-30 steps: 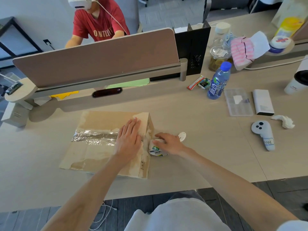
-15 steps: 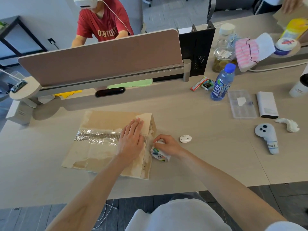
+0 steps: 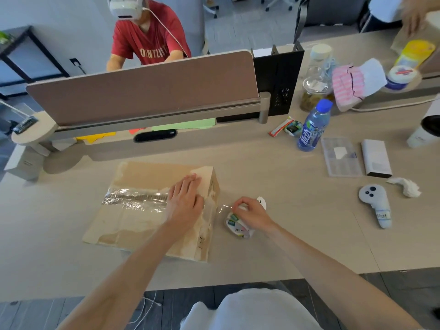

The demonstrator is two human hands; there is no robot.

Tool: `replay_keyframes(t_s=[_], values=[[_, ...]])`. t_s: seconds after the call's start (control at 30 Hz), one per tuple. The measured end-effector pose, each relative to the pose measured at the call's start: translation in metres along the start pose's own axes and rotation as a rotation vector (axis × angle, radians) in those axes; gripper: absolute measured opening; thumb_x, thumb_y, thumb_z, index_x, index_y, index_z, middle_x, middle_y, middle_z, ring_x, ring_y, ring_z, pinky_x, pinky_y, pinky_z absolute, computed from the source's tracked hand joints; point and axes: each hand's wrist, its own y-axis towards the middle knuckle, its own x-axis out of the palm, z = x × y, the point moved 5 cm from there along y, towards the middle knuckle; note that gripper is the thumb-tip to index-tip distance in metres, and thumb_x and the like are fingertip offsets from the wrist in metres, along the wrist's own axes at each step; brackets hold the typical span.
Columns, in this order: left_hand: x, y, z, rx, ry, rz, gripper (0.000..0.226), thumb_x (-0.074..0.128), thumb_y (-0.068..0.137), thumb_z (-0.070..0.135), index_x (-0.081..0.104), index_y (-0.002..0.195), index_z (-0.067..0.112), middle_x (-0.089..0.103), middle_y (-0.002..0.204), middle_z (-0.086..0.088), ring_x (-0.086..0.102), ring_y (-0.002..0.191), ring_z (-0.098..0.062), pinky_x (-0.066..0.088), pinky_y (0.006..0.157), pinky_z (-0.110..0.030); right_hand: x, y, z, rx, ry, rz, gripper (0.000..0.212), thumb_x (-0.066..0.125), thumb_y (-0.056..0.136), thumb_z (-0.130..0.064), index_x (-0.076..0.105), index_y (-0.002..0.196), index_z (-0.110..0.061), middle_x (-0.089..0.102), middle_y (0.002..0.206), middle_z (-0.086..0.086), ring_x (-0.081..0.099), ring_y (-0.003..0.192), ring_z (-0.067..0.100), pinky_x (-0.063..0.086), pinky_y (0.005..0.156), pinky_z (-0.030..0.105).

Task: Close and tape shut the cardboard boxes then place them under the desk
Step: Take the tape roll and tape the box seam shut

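A closed cardboard box lies on the desk, a strip of clear tape running across its top. My left hand presses flat on the box's right part, over the tape's end. My right hand grips a roll of clear tape just right of the box, a little above the desk. A stretch of clear tape runs from the roll to the box's right edge.
A small white disc lies behind my right hand. Further right lie a white controller, a crumpled tissue, a clear case, a white box and a blue bottle. A divider panel stands behind the box; a person sits beyond it.
My right hand has drawn the tape roll to the right, away from the box's edge, and lifted it. My left hand stays pressed on the box.
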Motion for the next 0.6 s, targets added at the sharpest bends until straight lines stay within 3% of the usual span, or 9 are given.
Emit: replay_keyframes(t_s=[0.1,0.2,0.3,0.37,0.47,0.6], values=[[-0.001,0.011,0.008,-0.095,-0.05,-0.032,0.04,0.049,0.088,0.025,0.051,0.126,0.012,0.049,0.13,-0.005,0.042,0.121,-0.027,0.029,0.105,-0.041,-0.018,-0.002,-0.015,-0.04,0.049,0.045,0.005,0.066,0.087,-0.016,0.07,0.084,-0.015,0.069,0.085,-0.011,0.063,0.081,0.003,0.048,0.072,0.011],[-0.005,0.025,0.022,-0.202,-0.174,-0.111,0.047,0.035,0.086,0.045,0.057,0.119,0.019,0.051,0.125,0.001,0.041,0.121,-0.022,0.022,0.104,-0.036,-0.039,-0.001,-0.032,-0.095,0.08,0.054,0.008,0.067,0.088,-0.017,0.067,0.081,-0.021,0.068,0.083,-0.013,0.063,0.078,0.003,0.049,0.073,0.018],[-0.01,0.038,0.052,-0.289,-0.475,-0.229,0.04,0.035,0.088,0.056,0.06,0.109,0.033,0.056,0.12,0.011,0.044,0.119,-0.011,0.02,0.105,-0.035,-0.063,0.002,-0.049,-0.172,0.136,0.045,0.012,0.066,0.089,-0.01,0.067,0.082,-0.02,0.068,0.086,-0.012,0.062,0.076,0.003,0.048,0.071,0.018],[-0.011,0.049,0.077,-0.34,-0.708,-0.314,0.036,0.045,0.089,0.06,0.061,0.109,0.034,0.059,0.115,0.016,0.05,0.112,-0.006,0.033,0.1,-0.032,-0.079,0.006,-0.06,-0.221,0.131,0.033,0.017,0.064,0.088,-0.006,0.067,0.083,-0.022,0.067,0.082,-0.014,0.061,0.073,0.001,0.046,0.068,0.018],[-0.005,0.072,0.106,-0.333,-0.814,-0.353,0.027,0.062,0.089,0.046,0.065,0.107,0.026,0.065,0.106,0.012,0.058,0.097,-0.001,0.042,0.078,-0.015,-0.096,0.015,-0.077,-0.25,0.127,0.019,0.012,0.061,0.087,-0.012,0.067,0.088,-0.022,0.067,0.077,-0.014,0.064,0.074,0.005,0.048,0.064,0.021],[-0.001,0.101,0.118,-0.329,-0.779,-0.308,0.018,0.072,0.084,0.032,0.071,0.094,0.017,0.072,0.094,0.005,0.067,0.092,-0.009,0.05,0.083,-0.021,-0.113,0.031,-0.094,-0.226,0.173,0.038,0.027,0.056,0.078,-0.018,0.071,0.1,-0.018,0.068,0.083,-0.01,0.066,0.081,0.014,0.049,0.062,0.023]])
